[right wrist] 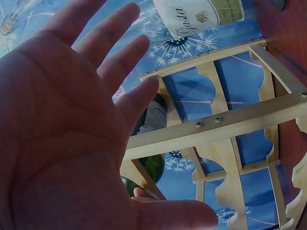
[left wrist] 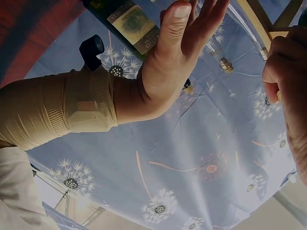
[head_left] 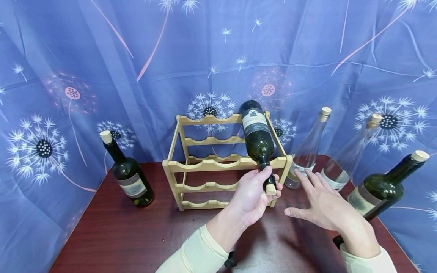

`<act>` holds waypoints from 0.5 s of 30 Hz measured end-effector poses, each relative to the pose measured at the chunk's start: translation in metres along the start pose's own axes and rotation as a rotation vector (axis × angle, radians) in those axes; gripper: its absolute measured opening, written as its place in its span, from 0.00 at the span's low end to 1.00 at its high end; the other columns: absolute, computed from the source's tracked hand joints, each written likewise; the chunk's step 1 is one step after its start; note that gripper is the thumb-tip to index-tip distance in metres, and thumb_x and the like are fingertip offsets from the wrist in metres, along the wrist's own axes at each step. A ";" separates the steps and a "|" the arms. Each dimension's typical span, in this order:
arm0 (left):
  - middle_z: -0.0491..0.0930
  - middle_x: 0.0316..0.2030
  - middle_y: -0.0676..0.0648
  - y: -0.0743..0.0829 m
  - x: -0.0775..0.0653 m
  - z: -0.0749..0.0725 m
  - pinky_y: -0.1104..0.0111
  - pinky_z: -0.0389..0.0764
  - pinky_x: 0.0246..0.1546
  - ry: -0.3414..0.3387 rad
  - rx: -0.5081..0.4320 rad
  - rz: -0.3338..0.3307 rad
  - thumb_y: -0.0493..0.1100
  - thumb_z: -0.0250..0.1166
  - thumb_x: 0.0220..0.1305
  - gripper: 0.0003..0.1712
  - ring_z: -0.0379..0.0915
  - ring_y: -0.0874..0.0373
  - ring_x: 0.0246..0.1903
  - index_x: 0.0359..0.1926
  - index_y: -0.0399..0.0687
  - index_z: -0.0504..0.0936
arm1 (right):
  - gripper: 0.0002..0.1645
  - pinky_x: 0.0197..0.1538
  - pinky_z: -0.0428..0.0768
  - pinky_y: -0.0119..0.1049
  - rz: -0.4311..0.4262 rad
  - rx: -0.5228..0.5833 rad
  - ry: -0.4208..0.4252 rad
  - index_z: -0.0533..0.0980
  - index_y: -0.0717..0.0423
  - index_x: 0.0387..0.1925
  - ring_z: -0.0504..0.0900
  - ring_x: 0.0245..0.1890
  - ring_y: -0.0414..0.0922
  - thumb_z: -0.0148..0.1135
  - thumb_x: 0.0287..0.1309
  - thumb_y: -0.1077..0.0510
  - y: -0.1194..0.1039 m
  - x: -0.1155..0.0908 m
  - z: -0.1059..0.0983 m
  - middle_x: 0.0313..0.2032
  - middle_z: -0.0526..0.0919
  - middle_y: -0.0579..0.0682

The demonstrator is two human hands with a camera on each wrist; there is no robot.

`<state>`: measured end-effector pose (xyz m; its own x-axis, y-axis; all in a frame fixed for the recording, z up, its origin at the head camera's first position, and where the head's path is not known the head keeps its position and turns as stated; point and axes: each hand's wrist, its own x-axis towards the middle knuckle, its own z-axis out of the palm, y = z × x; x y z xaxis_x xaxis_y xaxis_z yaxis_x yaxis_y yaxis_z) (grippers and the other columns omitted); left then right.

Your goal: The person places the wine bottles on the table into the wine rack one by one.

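Observation:
A dark green wine bottle (head_left: 257, 129) with a pale label lies on the top tier of a wooden wine rack (head_left: 211, 165), at its right end, tilted neck-down towards me. My left hand (head_left: 250, 191) grips its neck just behind the cork, thumb on top. To the right, my right hand (head_left: 324, 203) is spread with straight fingers and holds nothing. Its fingertips overlap a clear corked bottle (head_left: 307, 148) in the head view; contact cannot be told. The right wrist view shows the open palm (right wrist: 72, 129) beside the rack, partly hiding the green bottle (right wrist: 153, 143).
Another clear bottle (head_left: 351, 155) and a green bottle (head_left: 379, 189) stand at the right. A corked green bottle (head_left: 131, 178) stands left of the rack. Blue dandelion-print cloth (head_left: 153, 98) hangs behind the dark red table (head_left: 112, 235).

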<state>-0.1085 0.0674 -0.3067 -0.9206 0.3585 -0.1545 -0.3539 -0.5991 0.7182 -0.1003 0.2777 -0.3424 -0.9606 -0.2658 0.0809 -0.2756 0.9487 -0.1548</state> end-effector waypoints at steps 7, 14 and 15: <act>0.75 0.33 0.45 -0.001 -0.003 -0.002 0.69 0.76 0.30 -0.017 0.019 0.003 0.44 0.57 0.69 0.13 0.74 0.56 0.25 0.44 0.37 0.72 | 0.72 0.56 0.57 0.73 0.001 -0.002 -0.010 0.43 0.47 0.76 0.50 0.66 0.72 0.50 0.37 0.13 -0.001 -0.001 -0.001 0.69 0.52 0.66; 0.76 0.32 0.45 -0.002 -0.008 -0.005 0.68 0.76 0.29 -0.002 0.070 0.000 0.49 0.61 0.65 0.14 0.75 0.55 0.27 0.40 0.41 0.76 | 0.72 0.57 0.55 0.73 0.006 -0.003 -0.026 0.40 0.44 0.76 0.49 0.67 0.71 0.50 0.37 0.13 -0.003 -0.002 -0.003 0.70 0.49 0.67; 0.76 0.32 0.45 -0.002 -0.008 -0.005 0.68 0.76 0.29 -0.002 0.076 -0.002 0.49 0.61 0.64 0.14 0.75 0.55 0.27 0.39 0.42 0.77 | 0.72 0.57 0.55 0.73 0.005 -0.004 -0.027 0.40 0.44 0.76 0.49 0.67 0.71 0.50 0.37 0.13 -0.003 -0.002 -0.003 0.70 0.49 0.67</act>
<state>-0.1012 0.0617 -0.3105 -0.9195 0.3611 -0.1552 -0.3425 -0.5425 0.7671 -0.0974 0.2758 -0.3387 -0.9625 -0.2658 0.0535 -0.2709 0.9506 -0.1513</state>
